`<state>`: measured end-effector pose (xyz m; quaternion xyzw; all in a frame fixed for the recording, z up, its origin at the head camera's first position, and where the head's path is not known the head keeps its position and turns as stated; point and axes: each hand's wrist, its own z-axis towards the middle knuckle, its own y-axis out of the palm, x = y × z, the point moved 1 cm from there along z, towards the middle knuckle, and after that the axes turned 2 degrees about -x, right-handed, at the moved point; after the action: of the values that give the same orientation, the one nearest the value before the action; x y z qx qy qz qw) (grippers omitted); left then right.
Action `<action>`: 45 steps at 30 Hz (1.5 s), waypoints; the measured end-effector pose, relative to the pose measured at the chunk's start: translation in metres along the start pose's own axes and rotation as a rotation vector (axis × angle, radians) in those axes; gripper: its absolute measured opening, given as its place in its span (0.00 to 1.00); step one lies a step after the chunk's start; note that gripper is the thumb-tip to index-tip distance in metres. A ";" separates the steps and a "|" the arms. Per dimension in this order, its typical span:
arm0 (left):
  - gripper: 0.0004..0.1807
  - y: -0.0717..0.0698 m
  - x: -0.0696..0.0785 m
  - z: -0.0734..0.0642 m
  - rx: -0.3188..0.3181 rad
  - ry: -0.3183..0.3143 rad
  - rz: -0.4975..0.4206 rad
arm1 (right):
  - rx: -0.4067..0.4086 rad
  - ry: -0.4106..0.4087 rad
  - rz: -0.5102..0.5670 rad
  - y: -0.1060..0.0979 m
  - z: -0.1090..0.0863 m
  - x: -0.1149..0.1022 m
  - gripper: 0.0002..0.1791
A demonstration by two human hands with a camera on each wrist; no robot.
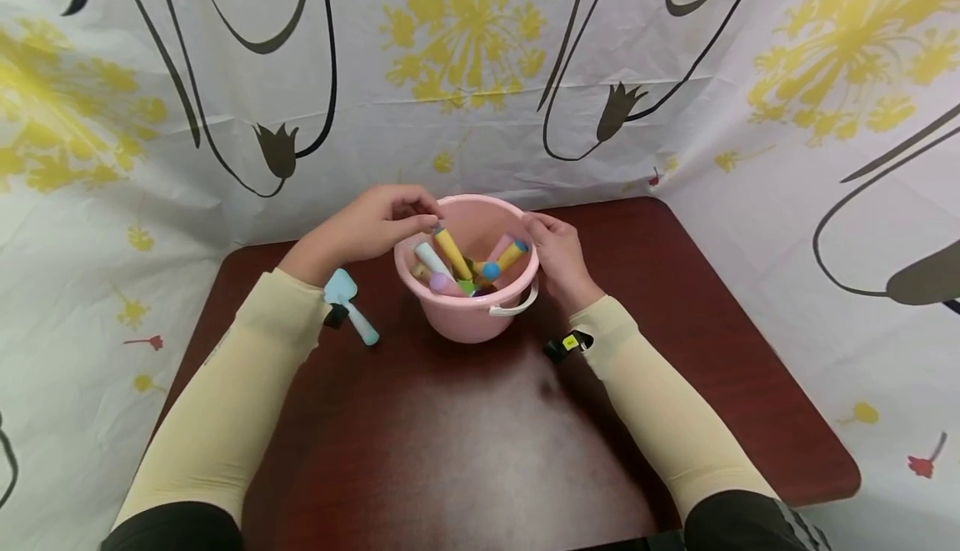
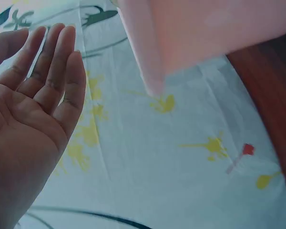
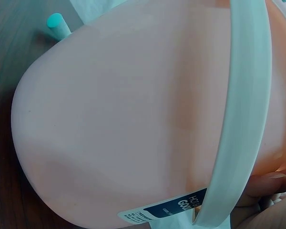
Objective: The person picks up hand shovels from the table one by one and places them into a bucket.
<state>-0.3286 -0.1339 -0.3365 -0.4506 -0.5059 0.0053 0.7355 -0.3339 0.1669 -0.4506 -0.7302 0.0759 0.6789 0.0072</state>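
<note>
A pink bucket (image 1: 467,318) stands at the back middle of the table, holding several coloured toy pieces. Among them are a yellow stick with a blue end (image 1: 453,254), a white stick (image 1: 432,259) and a blue ball (image 1: 491,271). My right hand (image 1: 558,259) grips the bucket's right rim, thumb and fingers on either side of it. Over the left rim is my left hand (image 1: 375,227), its thumb tip close to the yellow stick; the left wrist view shows that palm (image 2: 33,119) bare, with fingers loosely extended. A white handle (image 3: 245,109) hangs down the bucket's side.
A small light-blue toy shovel (image 1: 352,308) lies on the table left of the bucket, close to my left wrist. The dark red table (image 1: 450,434) meets a white flowered sheet (image 1: 337,151) behind and at both sides.
</note>
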 end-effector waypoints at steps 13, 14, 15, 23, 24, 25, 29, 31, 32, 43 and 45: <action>0.11 0.000 -0.071 -0.059 0.100 -0.136 -0.029 | -0.001 -0.015 0.026 0.001 0.001 0.003 0.21; 0.10 0.002 -0.077 -0.061 0.088 -0.162 0.011 | 0.000 -0.017 0.030 0.001 0.001 0.003 0.21; 0.10 0.005 -0.082 -0.064 0.074 -0.184 0.063 | 0.001 -0.020 0.033 0.001 0.001 0.002 0.21; 0.13 0.030 -0.116 -0.073 -0.048 -0.263 0.292 | 0.012 -0.021 0.044 0.000 0.001 0.002 0.20; 0.12 0.033 -0.119 -0.074 -0.048 -0.267 0.300 | 0.011 -0.023 0.044 0.000 0.001 0.002 0.20; 0.12 0.035 -0.121 -0.075 -0.050 -0.269 0.311 | 0.010 -0.023 0.045 0.000 0.001 0.002 0.20; 0.14 0.043 -0.130 -0.081 -0.072 -0.278 0.375 | 0.005 -0.024 0.052 0.000 0.001 0.001 0.20; 0.16 0.046 -0.134 -0.084 -0.088 -0.292 0.393 | 0.004 -0.024 0.055 0.000 0.000 0.001 0.20; 0.16 0.047 -0.136 -0.086 -0.099 -0.295 0.398 | 0.005 -0.024 0.055 0.001 0.000 0.001 0.20; 0.14 0.067 -0.147 -0.092 -0.165 -0.268 0.415 | 0.011 -0.018 0.041 0.000 0.001 0.001 0.21; 0.13 0.070 -0.148 -0.092 -0.167 -0.268 0.425 | 0.011 -0.019 0.044 0.000 0.001 0.001 0.21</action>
<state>-0.3004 -0.2220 -0.5003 -0.6012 -0.4916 0.1774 0.6046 -0.3345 0.1665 -0.4511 -0.7219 0.0955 0.6854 -0.0029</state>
